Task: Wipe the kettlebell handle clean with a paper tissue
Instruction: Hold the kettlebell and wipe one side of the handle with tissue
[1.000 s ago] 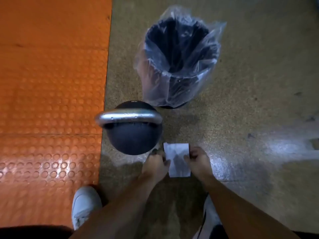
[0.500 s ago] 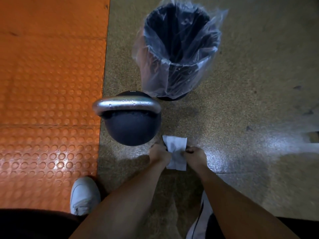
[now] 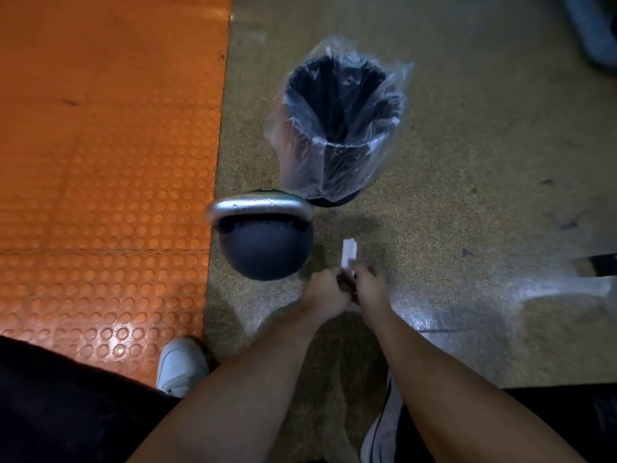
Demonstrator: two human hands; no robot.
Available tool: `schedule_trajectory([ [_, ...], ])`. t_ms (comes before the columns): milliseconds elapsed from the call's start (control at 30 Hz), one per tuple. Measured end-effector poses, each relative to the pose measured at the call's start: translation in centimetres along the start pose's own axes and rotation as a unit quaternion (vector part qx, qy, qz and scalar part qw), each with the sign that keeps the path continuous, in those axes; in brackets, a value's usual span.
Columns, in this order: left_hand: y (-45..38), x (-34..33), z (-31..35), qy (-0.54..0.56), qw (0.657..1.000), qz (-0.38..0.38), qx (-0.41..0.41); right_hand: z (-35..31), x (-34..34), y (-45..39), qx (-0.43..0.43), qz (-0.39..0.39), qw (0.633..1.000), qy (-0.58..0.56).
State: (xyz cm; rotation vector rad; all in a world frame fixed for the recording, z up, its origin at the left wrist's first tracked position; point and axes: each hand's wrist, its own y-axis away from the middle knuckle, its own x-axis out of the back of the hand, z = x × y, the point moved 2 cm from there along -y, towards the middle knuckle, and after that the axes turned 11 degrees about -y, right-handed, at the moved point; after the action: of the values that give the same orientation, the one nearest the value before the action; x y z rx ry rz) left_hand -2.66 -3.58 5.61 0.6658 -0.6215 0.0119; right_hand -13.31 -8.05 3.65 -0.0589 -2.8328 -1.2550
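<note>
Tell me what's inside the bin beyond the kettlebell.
The bin holds a clear plastic liner draped over its rim. Its dark interior shows only liner folds; no trash is visible. The very bottom is too dark to make out.

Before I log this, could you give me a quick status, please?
Left hand and right hand pinching tissue. Kettlebell handle wet, unwiped. Nothing blocking.

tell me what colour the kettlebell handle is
Silver metal, with droplets on it; the handle shows best in the head view.

Speckled floor point(image 3: 467, 162): kettlebell point(image 3: 267, 252), lined bin point(image 3: 337, 128) (clear bag), orange studded mat point(image 3: 100, 145), white shoes point(image 3: 180, 365).
</note>
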Motion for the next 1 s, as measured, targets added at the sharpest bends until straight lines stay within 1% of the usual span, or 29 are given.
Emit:
schedule_trajectory([
  [33, 0.6, 0.4, 0.3, -0.014, 1.0, -0.005, -0.025, -0.5, -0.1, 0.5, -0.004, -0.012, 0.999, -0.043],
  [100, 1.6, 1.2, 0.6, -0.03, 0.997, -0.005, -0.074, -1.6, 0.0, 1.6, -0.007, -0.019, 0.997, -0.076],
  [167, 2.5, 2.0, 0.7, 0.01, 0.996, 0.029, -0.085, -2.4, 0.1, 2.6, -0.016, -0.016, 0.996, -0.084],
  [200, 2.7, 2.6, 0.6, 0.056, 0.994, 0.058, -0.071, -2.9, 0.2, 2.9, -0.016, -0.017, 0.996, -0.085],
  [267, 3.1, 3.8, 0.2, 0.131, 0.983, 0.122, -0.038, -3.8, 0.1, 3.6, -0.017, -0.045, 0.992, -0.116],
  [300, 3.3, 4.4, 0.1, 0.154, 0.98, 0.126, -0.019, -4.3, -0.1, 3.8, -0.02, -0.064, 0.987, -0.146],
  [333, 3.5, 4.9, 0.0, 0.179, 0.978, 0.109, 0.005, -4.8, -0.3, 4.3, -0.023, -0.084, 0.982, -0.165],
  [367, 3.5, 5.4, -0.2, 0.21, 0.974, 0.076, 0.031, -5.2, -0.5, 4.5, -0.02, -0.097, 0.981, -0.166],
  [400, 3.6, 5.9, -0.4, 0.245, 0.967, 0.045, 0.051, -5.7, -0.8, 4.9, -0.007, -0.102, 0.984, -0.144],
  [433, 3.7, 6.4, -0.5, 0.268, 0.961, 0.021, 0.057, -6.2, -1.1, 5.3, 0.017, -0.099, 0.99, -0.099],
  [500, 4.1, 7.2, -0.3, 0.263, 0.963, -0.006, 0.054, -6.9, -1.3, 5.9, 0.084, -0.068, 0.993, 0.044],
  [567, 4.5, 7.6, 0.0, 0.27, 0.96, -0.002, 0.073, -7.6, -1.6, 6.9, 0.177, -0.04, 0.969, 0.165],
  [600, 4.5, 7.6, 0.1, 0.291, 0.953, 0.005, 0.087, -7.8, -1.7, 7.5, 0.227, -0.041, 0.948, 0.219],
  [633, 4.5, 7.6, 0.1, 0.322, 0.942, 0.011, 0.098, -7.8, -2.0, 8.1, 0.268, -0.056, 0.92, 0.281],
  [700, 4.5, 7.9, 0.4, 0.415, 0.902, 0.007, 0.115, -7.5, -2.5, 9.3, 0.333, -0.121, 0.836, 0.418],
  [733, 4.8, 8.3, 0.4, 0.465, 0.877, -0.002, 0.124, -7.2, -2.6, 9.6, 0.349, -0.158, 0.794, 0.472],
  [767, 5.0, 8.7, 0.4, 0.492, 0.861, -0.012, 0.131, -7.0, -2.6, 9.9, 0.348, -0.188, 0.764, 0.509],
  [800, 5.0, 9.0, 0.2, 0.502, 0.855, -0.016, 0.132, -6.8, -2.6, 10.2, 0.345, -0.213, 0.743, 0.533],
  [867, 5.2, 9.6, -0.2, 0.473, 0.873, -0.01, 0.12, -6.7, -2.9, 11.0, 0.333, -0.24, 0.716, 0.564],
  [900, 5.4, 9.8, -0.3, 0.456, 0.882, -0.013, 0.112, -6.7, -3.1, 11.1, 0.339, -0.237, 0.713, 0.566],
  [933, 5.5, 10.0, -0.4, 0.451, 0.886, -0.02, 0.106, -6.6, -3.4, 11.0, 0.351, -0.228, 0.715, 0.56],
  [967, 5.6, 10.2, -0.5, 0.453, 0.885, -0.028, 0.104, -6.4, -3.6, 10.8, 0.36, -0.216, 0.725, 0.546],
  [1000, 5.6, 10.4, -0.6, 0.456, 0.884, -0.029, 0.099, -6.4, -3.8, 10.3, 0.368, -0.203, 0.745, 0.519],
])
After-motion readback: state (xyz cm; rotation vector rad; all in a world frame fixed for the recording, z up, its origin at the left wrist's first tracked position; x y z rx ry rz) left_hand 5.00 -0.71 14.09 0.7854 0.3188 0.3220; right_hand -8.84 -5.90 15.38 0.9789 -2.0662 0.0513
